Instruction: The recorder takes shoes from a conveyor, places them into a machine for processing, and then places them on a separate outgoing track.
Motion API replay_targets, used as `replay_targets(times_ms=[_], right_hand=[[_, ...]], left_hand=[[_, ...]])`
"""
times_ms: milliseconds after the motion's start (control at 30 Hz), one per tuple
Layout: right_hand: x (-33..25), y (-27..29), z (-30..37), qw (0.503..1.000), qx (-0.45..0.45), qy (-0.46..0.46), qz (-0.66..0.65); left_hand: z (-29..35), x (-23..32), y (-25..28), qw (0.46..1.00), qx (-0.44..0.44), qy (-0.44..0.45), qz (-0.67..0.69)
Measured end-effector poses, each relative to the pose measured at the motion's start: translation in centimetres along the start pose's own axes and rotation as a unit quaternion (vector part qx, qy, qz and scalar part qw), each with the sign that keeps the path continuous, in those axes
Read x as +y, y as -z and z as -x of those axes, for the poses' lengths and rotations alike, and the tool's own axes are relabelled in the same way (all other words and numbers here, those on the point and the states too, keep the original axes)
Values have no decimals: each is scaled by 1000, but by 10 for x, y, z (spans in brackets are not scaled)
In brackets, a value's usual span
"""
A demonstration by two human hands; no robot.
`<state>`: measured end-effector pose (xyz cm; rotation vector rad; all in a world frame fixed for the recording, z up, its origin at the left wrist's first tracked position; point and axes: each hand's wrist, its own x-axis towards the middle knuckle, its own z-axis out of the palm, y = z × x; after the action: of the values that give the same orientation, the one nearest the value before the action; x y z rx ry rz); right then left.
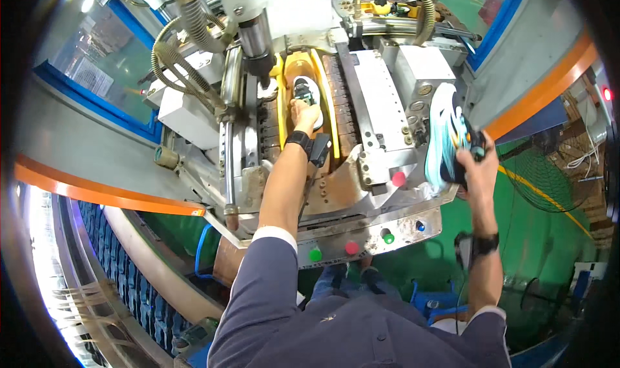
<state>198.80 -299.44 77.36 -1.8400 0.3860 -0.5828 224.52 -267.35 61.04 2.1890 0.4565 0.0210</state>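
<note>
My left hand (306, 116) reaches into the machine's cavity between two yellow side pads (328, 100). Its fingers are closed on a dark shoe (302, 86) with a white edge, which lies toe-away in the cavity; the hand hides the shoe's near part. Out to the right, my right hand (478, 169) grips a second shoe, a sneaker (443, 135) with a white and light-blue sole and a dark upper. This sneaker is held up beside the machine's right side, its sole turned to the left. Part of its upper is hidden behind my fingers.
A metal cylinder (255, 42) and ribbed hoses (177, 64) hang over the cavity's left. Green (315, 255) and red (351, 247) buttons line the front panel. Orange-edged guards (110, 190) flank the machine. A conveyor (129, 265) runs at left; a fan (546, 174) stands at right.
</note>
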Motion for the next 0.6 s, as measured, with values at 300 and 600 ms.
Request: replay_targets(times_ms=[300, 600], right_hand=[[-55, -232, -137, 874, -328, 76, 351], [52, -419, -62, 902, -210, 108, 362]], left_hand=[[187, -22, 162, 814, -224, 117, 523], [446, -126, 322, 871, 106, 216, 427]])
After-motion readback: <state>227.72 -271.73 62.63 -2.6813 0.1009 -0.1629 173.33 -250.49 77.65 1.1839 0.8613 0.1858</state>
